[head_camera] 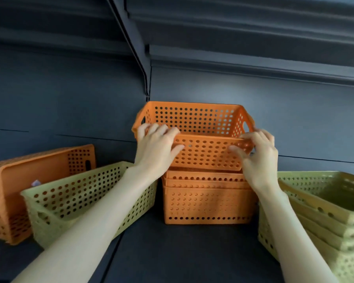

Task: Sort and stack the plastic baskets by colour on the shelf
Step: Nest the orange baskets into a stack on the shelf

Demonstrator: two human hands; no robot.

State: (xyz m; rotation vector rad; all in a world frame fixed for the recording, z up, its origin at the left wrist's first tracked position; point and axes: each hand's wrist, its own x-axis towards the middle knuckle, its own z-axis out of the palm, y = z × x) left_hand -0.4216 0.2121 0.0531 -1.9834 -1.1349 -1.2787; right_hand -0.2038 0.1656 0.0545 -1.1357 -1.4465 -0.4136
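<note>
An orange perforated basket (194, 121) sits partly nested in the top of an orange stack (206, 203) at the centre of the dark shelf. My left hand (155, 148) grips its near rim at the left corner. My right hand (258, 154) grips the same rim at the right corner. A loose green basket (86, 199) stands to the left, with my left forearm crossing over it. Behind it, another orange basket (29, 180) lies tipped on its side. A stack of green baskets (323, 217) stands at the right.
The dark shelf floor (184, 252) stretches in front of the orange stack. A dark back wall (70, 94) with an upright post (145, 78) rises behind the baskets. Shelf boards hang overhead.
</note>
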